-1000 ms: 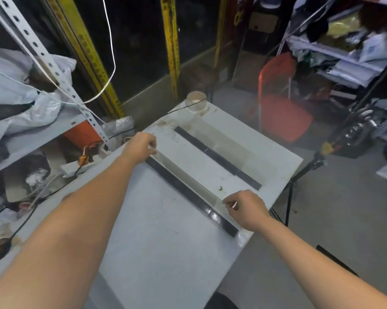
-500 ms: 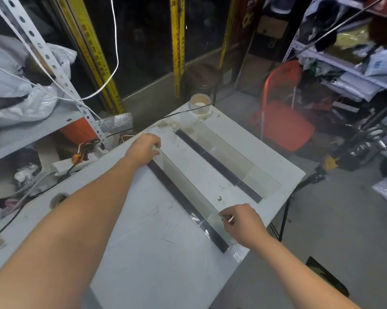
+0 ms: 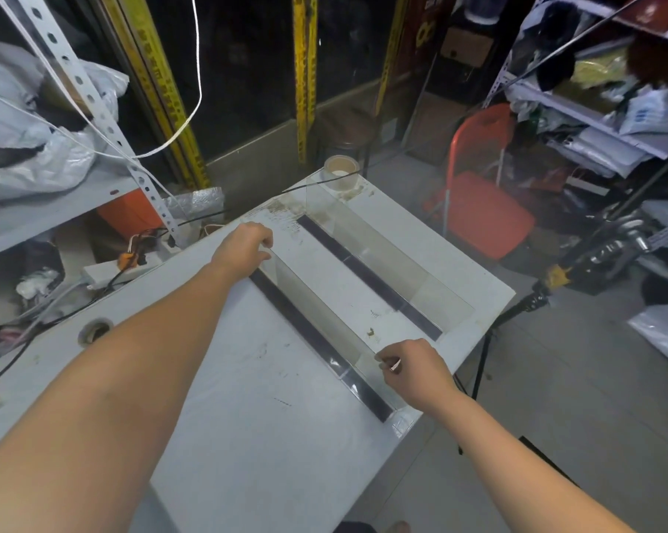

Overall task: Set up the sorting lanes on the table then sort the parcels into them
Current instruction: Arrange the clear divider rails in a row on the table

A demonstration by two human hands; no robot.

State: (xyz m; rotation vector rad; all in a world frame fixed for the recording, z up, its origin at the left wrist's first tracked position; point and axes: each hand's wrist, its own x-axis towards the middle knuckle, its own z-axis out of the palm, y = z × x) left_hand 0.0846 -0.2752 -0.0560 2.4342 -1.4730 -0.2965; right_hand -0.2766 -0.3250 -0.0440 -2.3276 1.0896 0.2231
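Two clear acrylic divider panels stand upright on the white table [image 3: 248, 409], each over a black strip. The near panel [image 3: 317, 302] runs along the near black strip [image 3: 286, 313]; my left hand [image 3: 244, 246] grips its far top corner and my right hand [image 3: 413, 369] pinches its near top corner. The far panel [image 3: 386, 244] stands free along the far black strip [image 3: 367, 271]. No parcels lie on the table.
A roll of tape [image 3: 341, 171] sits at the table's far corner. A red folding chair [image 3: 482, 194] stands to the right, beyond it shelves [image 3: 594, 109] full of bags. A metal shelf [image 3: 55, 194] with white bags and a power strip [image 3: 121, 267] border the left.
The near panel has gone from lying tilted to standing upright over its black strip, both hands still on its ends. The camera has tipped slightly, shifting the scene.
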